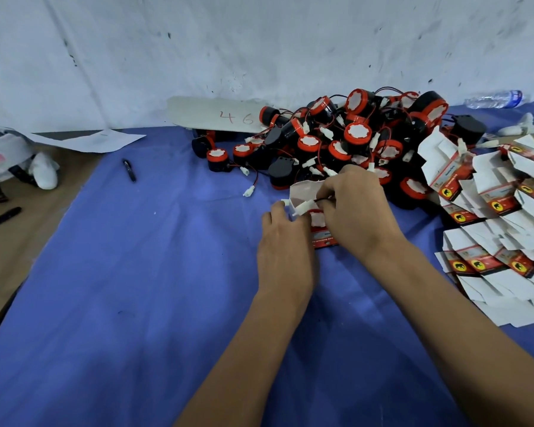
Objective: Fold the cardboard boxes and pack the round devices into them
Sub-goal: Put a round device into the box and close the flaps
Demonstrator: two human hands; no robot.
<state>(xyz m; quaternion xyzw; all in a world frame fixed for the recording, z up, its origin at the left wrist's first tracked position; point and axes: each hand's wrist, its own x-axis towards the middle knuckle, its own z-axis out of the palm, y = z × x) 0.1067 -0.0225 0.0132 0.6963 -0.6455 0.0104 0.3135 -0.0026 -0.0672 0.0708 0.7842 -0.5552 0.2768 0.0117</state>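
Observation:
A small red and white cardboard box (321,238) stands on the blue cloth, its white top flap (304,192) raised. A round red device (316,217) sits inside its open mouth, its wire and white plug (302,207) sticking out. My left hand (285,241) grips the box's left side, thumb at the rim. My right hand (353,208) pinches the device's wire at the box mouth. Behind lies a heap of round black and red devices (346,137) with wires. A stack of flat unfolded boxes (494,223) lies at the right.
A blue cloth (136,272) covers the table. A black pen (129,170) lies on it at the left. A cardboard sheet marked 46 (216,114) leans by the wall. A plastic bottle (494,98) lies at the back right. Paper (87,138) and white items sit far left.

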